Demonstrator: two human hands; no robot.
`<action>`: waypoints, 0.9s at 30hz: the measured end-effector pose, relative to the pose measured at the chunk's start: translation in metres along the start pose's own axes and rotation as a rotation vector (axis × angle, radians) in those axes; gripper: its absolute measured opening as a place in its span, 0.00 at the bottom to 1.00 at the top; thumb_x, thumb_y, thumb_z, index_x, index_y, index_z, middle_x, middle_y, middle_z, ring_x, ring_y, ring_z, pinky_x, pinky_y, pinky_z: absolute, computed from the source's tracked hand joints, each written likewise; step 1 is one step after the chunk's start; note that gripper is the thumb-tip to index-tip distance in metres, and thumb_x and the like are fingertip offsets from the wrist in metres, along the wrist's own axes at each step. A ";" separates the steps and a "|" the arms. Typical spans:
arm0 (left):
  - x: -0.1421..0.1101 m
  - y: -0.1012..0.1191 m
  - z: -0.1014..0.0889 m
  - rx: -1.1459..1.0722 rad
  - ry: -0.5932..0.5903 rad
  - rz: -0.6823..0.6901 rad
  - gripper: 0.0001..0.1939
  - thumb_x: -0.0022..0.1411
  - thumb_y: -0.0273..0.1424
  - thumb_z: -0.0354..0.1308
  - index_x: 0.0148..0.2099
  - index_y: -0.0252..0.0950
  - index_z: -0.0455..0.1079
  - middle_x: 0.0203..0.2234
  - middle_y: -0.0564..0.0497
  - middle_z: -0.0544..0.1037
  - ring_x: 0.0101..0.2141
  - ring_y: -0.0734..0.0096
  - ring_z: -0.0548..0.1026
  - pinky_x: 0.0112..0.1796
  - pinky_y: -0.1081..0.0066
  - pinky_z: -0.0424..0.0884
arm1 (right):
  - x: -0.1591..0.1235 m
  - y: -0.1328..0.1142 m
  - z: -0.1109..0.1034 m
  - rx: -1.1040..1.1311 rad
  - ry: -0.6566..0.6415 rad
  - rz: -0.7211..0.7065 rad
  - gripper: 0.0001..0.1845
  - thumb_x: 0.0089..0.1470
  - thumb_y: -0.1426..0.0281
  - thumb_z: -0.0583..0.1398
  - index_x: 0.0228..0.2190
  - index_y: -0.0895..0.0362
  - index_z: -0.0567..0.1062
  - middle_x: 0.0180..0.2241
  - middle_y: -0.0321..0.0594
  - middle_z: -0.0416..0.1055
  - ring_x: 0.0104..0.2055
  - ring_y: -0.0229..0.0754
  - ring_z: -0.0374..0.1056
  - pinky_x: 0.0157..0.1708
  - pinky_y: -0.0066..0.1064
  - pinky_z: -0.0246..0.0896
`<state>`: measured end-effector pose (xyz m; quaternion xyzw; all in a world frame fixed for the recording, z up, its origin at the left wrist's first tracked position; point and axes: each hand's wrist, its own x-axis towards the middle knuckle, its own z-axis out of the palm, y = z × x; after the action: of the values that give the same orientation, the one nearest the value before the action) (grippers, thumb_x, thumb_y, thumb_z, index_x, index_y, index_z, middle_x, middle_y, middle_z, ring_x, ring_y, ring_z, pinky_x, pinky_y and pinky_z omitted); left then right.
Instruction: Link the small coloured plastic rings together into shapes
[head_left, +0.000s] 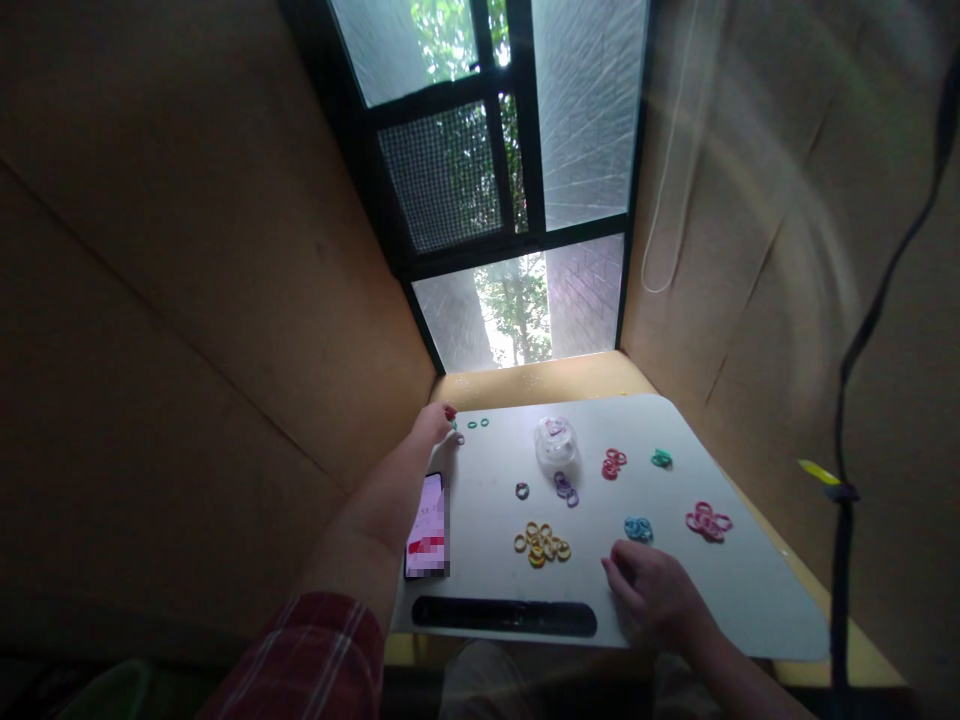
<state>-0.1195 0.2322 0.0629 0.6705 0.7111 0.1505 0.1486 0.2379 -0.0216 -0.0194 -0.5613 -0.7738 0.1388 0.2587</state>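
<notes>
My left hand reaches to the far left corner of the white table, its fingers bent and drawn together. A green hair tie shows right at its fingertips; whether they pinch it is too small to tell. Close by are a purplish tie and two more green ties. My right hand rests loosely curled near the front edge, with nothing visible in it. Just beyond it lies a cluster of blue hair ties. Yellow hair ties are heaped to its left.
On the white table stand a clear plastic container, purple ties, a dark multicoloured tie, red, green and pink ties. A phone lies by my left forearm. A black slot runs along the front.
</notes>
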 end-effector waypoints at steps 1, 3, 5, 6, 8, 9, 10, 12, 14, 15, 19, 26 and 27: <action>-0.001 -0.001 -0.001 -0.010 0.011 -0.008 0.13 0.49 0.21 0.65 0.41 0.33 0.75 0.36 0.47 0.80 0.36 0.69 0.76 0.38 0.75 0.69 | 0.000 0.001 0.001 -0.008 0.001 0.000 0.17 0.59 0.63 0.51 0.20 0.55 0.64 0.20 0.36 0.67 0.22 0.37 0.61 0.25 0.28 0.50; -0.003 -0.002 -0.002 -0.027 0.037 -0.018 0.12 0.48 0.22 0.66 0.38 0.33 0.76 0.35 0.47 0.80 0.36 0.69 0.76 0.38 0.74 0.68 | 0.000 0.003 0.003 -0.017 0.001 -0.003 0.17 0.59 0.63 0.51 0.20 0.55 0.64 0.20 0.36 0.67 0.22 0.37 0.61 0.25 0.29 0.49; -0.005 -0.002 -0.005 -0.043 0.066 -0.026 0.11 0.47 0.24 0.67 0.37 0.34 0.75 0.34 0.47 0.80 0.34 0.68 0.76 0.37 0.73 0.68 | -0.001 0.005 0.005 -0.020 0.000 -0.001 0.17 0.59 0.62 0.51 0.21 0.55 0.64 0.20 0.36 0.67 0.22 0.38 0.62 0.25 0.29 0.50; -0.005 -0.002 -0.007 -0.051 0.081 -0.031 0.11 0.47 0.25 0.68 0.36 0.34 0.75 0.34 0.47 0.80 0.34 0.68 0.75 0.36 0.73 0.68 | -0.001 0.006 0.005 -0.021 0.002 0.002 0.17 0.59 0.62 0.51 0.21 0.54 0.64 0.20 0.36 0.68 0.23 0.38 0.62 0.26 0.29 0.50; -0.005 -0.001 -0.011 -0.072 0.109 -0.037 0.10 0.47 0.26 0.68 0.35 0.34 0.75 0.33 0.47 0.80 0.32 0.68 0.75 0.34 0.72 0.67 | -0.001 0.007 0.006 -0.022 0.002 0.009 0.17 0.59 0.62 0.51 0.21 0.54 0.65 0.21 0.36 0.68 0.23 0.38 0.63 0.26 0.29 0.50; -0.005 0.001 -0.014 -0.085 0.122 -0.037 0.10 0.47 0.27 0.68 0.35 0.34 0.74 0.33 0.46 0.79 0.32 0.68 0.75 0.33 0.72 0.67 | -0.001 0.007 0.006 -0.023 0.001 0.010 0.17 0.59 0.62 0.51 0.21 0.54 0.64 0.21 0.36 0.68 0.23 0.38 0.63 0.26 0.29 0.50; -0.005 0.002 -0.016 -0.100 0.134 -0.035 0.10 0.47 0.28 0.68 0.34 0.34 0.74 0.33 0.46 0.79 0.31 0.69 0.74 0.33 0.72 0.67 | 0.000 0.007 0.006 -0.024 0.000 0.010 0.17 0.59 0.62 0.51 0.21 0.54 0.64 0.21 0.36 0.68 0.23 0.38 0.63 0.26 0.29 0.50; -0.006 0.005 -0.020 -0.137 0.149 -0.026 0.11 0.47 0.30 0.69 0.33 0.34 0.73 0.32 0.47 0.79 0.30 0.69 0.74 0.32 0.73 0.66 | 0.000 0.008 0.007 -0.026 -0.001 0.011 0.17 0.59 0.62 0.51 0.21 0.54 0.64 0.21 0.36 0.68 0.23 0.38 0.63 0.26 0.29 0.50; -0.008 0.006 -0.023 -0.186 0.148 -0.016 0.11 0.47 0.32 0.69 0.33 0.34 0.73 0.30 0.47 0.78 0.29 0.71 0.74 0.30 0.73 0.66 | 0.000 0.008 0.007 -0.025 0.001 0.018 0.16 0.59 0.62 0.51 0.21 0.54 0.64 0.21 0.36 0.68 0.23 0.38 0.62 0.26 0.29 0.50; -0.010 0.006 -0.023 -0.216 0.138 -0.011 0.12 0.47 0.32 0.69 0.33 0.33 0.73 0.28 0.48 0.78 0.27 0.72 0.73 0.29 0.74 0.66 | 0.000 0.008 0.007 -0.024 0.002 0.022 0.16 0.59 0.62 0.51 0.21 0.54 0.64 0.21 0.36 0.68 0.23 0.38 0.62 0.26 0.29 0.49; -0.020 0.008 -0.023 -0.368 0.027 0.013 0.12 0.50 0.34 0.67 0.32 0.32 0.71 0.24 0.48 0.78 0.22 0.74 0.73 0.25 0.74 0.67 | -0.001 0.006 0.006 -0.013 0.011 0.020 0.16 0.59 0.62 0.51 0.21 0.54 0.64 0.21 0.36 0.68 0.23 0.38 0.62 0.26 0.29 0.49; -0.078 0.037 0.007 -0.563 -0.179 0.133 0.15 0.48 0.34 0.68 0.37 0.31 0.74 0.25 0.49 0.78 0.23 0.77 0.73 0.26 0.75 0.69 | 0.001 0.004 0.004 -0.029 0.050 0.001 0.16 0.57 0.63 0.52 0.20 0.55 0.65 0.20 0.36 0.68 0.22 0.38 0.62 0.25 0.29 0.49; -0.094 0.043 0.018 -0.572 -0.210 0.144 0.15 0.47 0.34 0.69 0.37 0.31 0.75 0.26 0.48 0.79 0.24 0.76 0.73 0.26 0.75 0.70 | 0.002 0.005 0.004 -0.037 0.052 0.000 0.16 0.57 0.63 0.52 0.20 0.54 0.65 0.20 0.36 0.68 0.22 0.38 0.62 0.25 0.29 0.48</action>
<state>-0.0677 0.1407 0.0657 0.6620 0.5712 0.2848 0.3928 0.2388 -0.0181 -0.0251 -0.5692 -0.7694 0.1100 0.2682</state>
